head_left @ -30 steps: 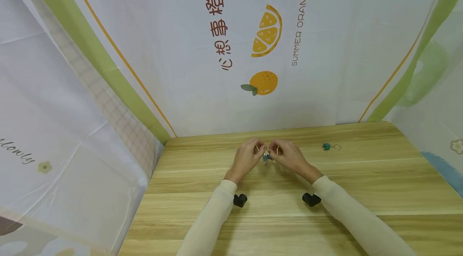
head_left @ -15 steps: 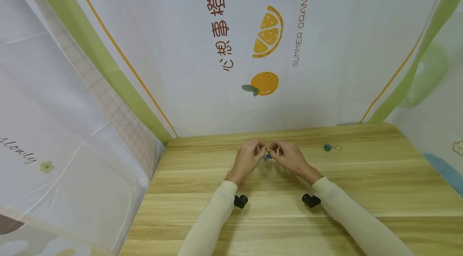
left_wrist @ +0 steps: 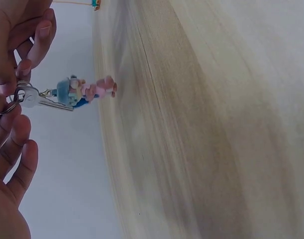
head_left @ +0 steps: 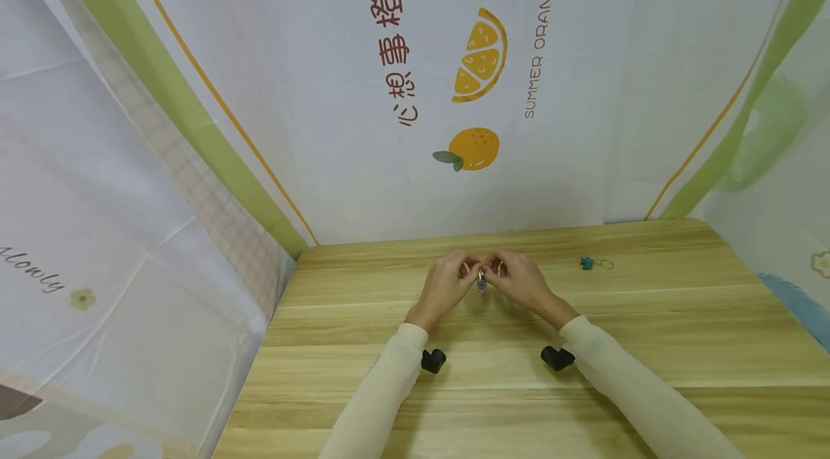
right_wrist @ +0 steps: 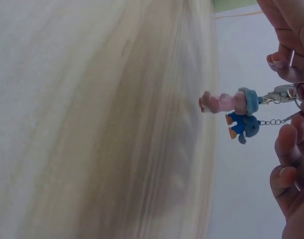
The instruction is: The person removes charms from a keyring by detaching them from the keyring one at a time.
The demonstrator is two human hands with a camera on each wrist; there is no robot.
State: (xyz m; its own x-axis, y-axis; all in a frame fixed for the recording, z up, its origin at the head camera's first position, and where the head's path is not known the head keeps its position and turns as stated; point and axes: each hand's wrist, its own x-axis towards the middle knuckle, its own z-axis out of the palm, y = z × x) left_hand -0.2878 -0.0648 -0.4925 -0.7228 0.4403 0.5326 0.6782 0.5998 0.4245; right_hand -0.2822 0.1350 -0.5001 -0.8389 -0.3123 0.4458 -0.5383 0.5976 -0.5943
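Observation:
My left hand [head_left: 444, 286] and right hand [head_left: 517, 282] meet above the table, fingertips almost together. Between them they pinch a metal key ring [left_wrist: 14, 102]. A silver key [left_wrist: 31, 97] hangs from it in the left wrist view. Also dangling are a pink figure with a blue-green hat [right_wrist: 226, 102] and a small blue figure with orange feet [right_wrist: 243, 124] on a chain. Fingertips hide part of the ring, so how its ends stand cannot be told. Both figures hang clear of the tabletop.
A teal figure keychain [head_left: 586, 264] with its own ring lies on the wooden table [head_left: 493, 401], right of the hands. Black angular pieces [head_left: 433, 360] sit by both wrists. A white printed cloth [head_left: 350, 178] hangs behind the table; another cloth [head_left: 117, 243] hangs at the left.
The left fingertips have edged right, closer to the right fingertips. The blue figure, earlier visible beside the right fingers, now hangs in line with the pink one.

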